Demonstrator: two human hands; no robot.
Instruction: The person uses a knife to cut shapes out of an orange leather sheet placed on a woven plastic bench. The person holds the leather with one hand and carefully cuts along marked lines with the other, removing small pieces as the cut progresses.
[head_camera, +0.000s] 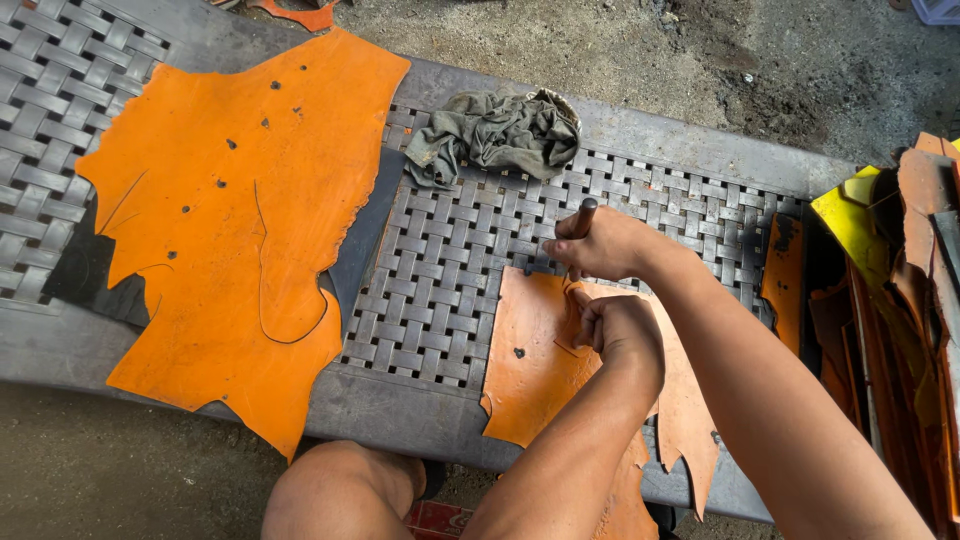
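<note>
A grey bench (640, 130) with a woven strap top runs across the frame over a dirt floor. Low and right of centre lies the small orange leather piece (525, 370) you are working on, its near edge hanging over the bench rim. Your right hand (600, 245) is closed in a fist around a dark-handled tool (582, 218), held upright at the leather's top edge. Your left hand (618, 328) sits just below it, fingers curled and pinching a fold of the same leather. A large orange hide (240, 220) fills the upper left. A crumpled grey-green rag (497, 135) rests at top centre. Stacked leather scraps (900, 300) crowd the right edge.
</note>
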